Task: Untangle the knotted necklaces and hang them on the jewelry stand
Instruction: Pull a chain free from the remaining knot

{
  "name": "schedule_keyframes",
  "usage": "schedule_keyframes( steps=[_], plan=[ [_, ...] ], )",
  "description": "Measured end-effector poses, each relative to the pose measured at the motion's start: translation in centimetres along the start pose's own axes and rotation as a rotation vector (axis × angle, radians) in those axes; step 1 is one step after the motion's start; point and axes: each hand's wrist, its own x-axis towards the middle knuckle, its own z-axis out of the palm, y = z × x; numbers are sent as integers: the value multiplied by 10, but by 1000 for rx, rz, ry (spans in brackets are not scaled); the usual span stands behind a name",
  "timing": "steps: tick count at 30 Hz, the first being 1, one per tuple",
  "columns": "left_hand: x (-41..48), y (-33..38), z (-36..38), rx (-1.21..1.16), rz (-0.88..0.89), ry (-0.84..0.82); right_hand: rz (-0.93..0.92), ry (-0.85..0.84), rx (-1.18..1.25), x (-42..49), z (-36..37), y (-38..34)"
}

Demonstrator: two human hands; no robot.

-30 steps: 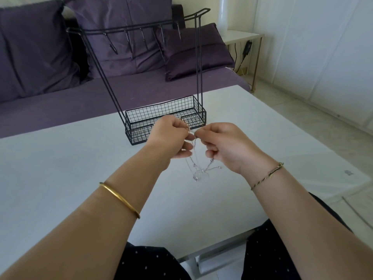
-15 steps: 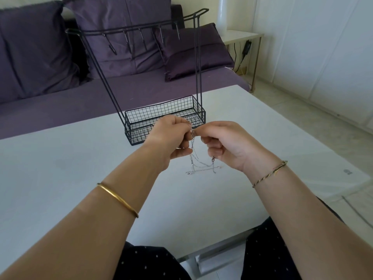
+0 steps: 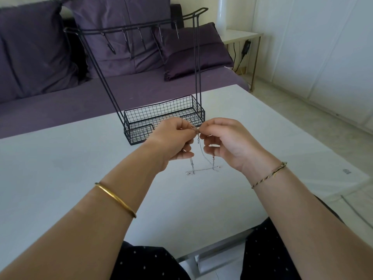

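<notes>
Necklaces (image 3: 202, 170), probably light, limp and kink-prone, dangle below left hand (image 3: 173, 139) and right hand (image 3: 228, 141), both pinching the tangle, stand (image 3: 139, 134) at 12 o'clock.

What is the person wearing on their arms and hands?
No sleeves: both forearms are bare. Behind the left hand sits a plain, smooth gold bangle. By the right hand, on the wrist, is a thin braided bracelet, gold and dark threads twisted together.
</notes>
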Motion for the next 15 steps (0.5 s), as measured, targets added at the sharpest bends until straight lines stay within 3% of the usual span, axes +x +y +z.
schedule_keyframes(
  steps=[10, 15],
  plan=[
    [0, 2, -3, -236, -47, 91, -19, -42, -151, 0, -1, 3],
    [-1, 1, -6, -270, -72, 54, -58, -30, -208, 0, -2, 2]
  ],
)
